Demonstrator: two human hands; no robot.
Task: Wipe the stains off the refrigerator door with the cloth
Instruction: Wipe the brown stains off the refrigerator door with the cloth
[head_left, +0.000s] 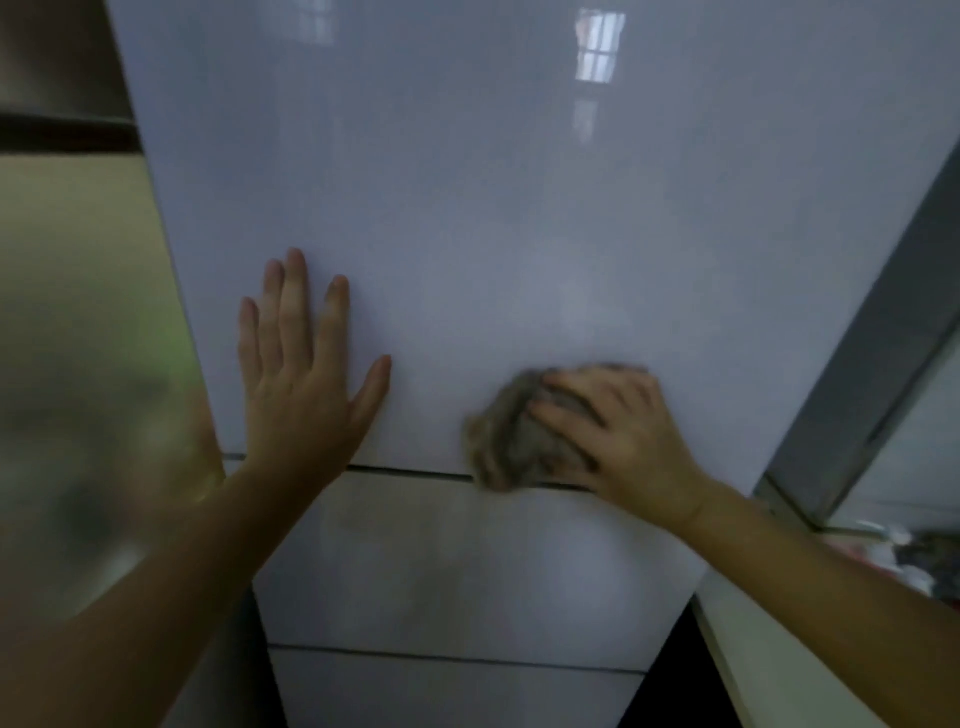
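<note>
As we reach up across the lower panel (467, 561) of the fridge, both hands lie just above the seam (405, 472) between that panel and the door (519, 208). Our left hand (298, 374) is open, with the fingers straight and a little spread, and it lies flat on the door near its left edge. We judge that it only steadies us. Our right hand (618, 431) grips the cloth (511, 436), which is bunched, with the fingers curled over it. It presses the cloth on the door at the bottom edge, so the cloth hangs a little over the seam. The cloth is blurred, so it seems to be in a stroke.

To do this step well, we should press evenly, make strokes that overlap, and not let the cloth catch in the seam. We cannot make out any stains on the glossy surface. Higher up, the door shows the reflection (600, 47) of a window.
</note>
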